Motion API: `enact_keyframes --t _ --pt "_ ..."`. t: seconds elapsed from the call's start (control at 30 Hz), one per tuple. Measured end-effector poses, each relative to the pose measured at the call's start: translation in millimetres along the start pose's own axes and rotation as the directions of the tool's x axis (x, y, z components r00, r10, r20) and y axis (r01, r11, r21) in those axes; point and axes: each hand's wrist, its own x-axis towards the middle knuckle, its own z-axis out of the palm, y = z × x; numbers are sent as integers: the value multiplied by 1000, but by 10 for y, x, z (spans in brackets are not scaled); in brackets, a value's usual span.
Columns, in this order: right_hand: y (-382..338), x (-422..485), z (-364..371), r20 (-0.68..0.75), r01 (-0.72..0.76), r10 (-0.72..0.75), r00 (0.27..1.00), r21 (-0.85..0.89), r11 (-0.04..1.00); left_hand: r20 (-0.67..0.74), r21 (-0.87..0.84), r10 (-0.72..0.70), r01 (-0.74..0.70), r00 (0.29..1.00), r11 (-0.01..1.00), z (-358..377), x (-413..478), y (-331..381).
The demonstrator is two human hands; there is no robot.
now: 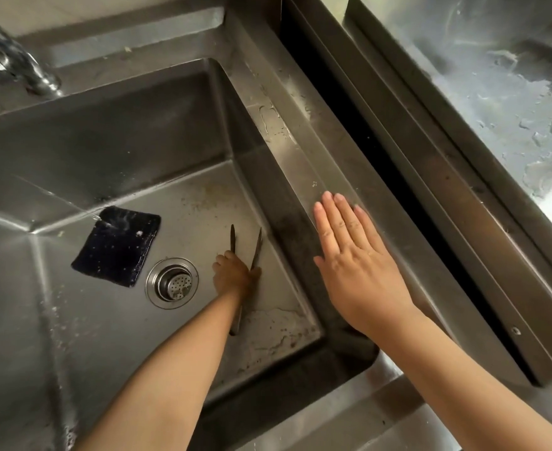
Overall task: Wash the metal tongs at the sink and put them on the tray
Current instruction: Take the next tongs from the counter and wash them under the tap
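Looking at this, you're right at the start, I'd say. Your left hand is down on the sink floor, closed around the metal tongs near their middle, both thin dark arms splaying out past your fingers and the joined end poking back under your wrist. Your right hand is flat and open, fingers together, holding nothing, over the sink's right rim.

No scrubbing seems to be done yet. Left of your left hand, a thin water stream hits a dark, soft-looking square sponge lying flat, with a round perforated metal drain strainer between sponge and hand. Everything's brushed steel, dull and stained in the basin.

Still left: washing, rinsing, then the tray. The wet shiny surface beyond your right hand could be it, can't tell.
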Motion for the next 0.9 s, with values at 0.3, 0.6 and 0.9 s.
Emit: enact_keyframes --t 0.3,0.6,0.9 --pt "-38 48 -191 220 -19 -6 976 112 993 103 11 57 -58 993 998 -965 -284 139" --pt "213 252 -795 462 -148 -41 886 364 920 54 0 346 -346 937 938 -2366 -904 1059" --pt "1357 284 -2174 310 -358 212 927 560 747 237 207 606 -649 759 732 -2946 -1857 2268"
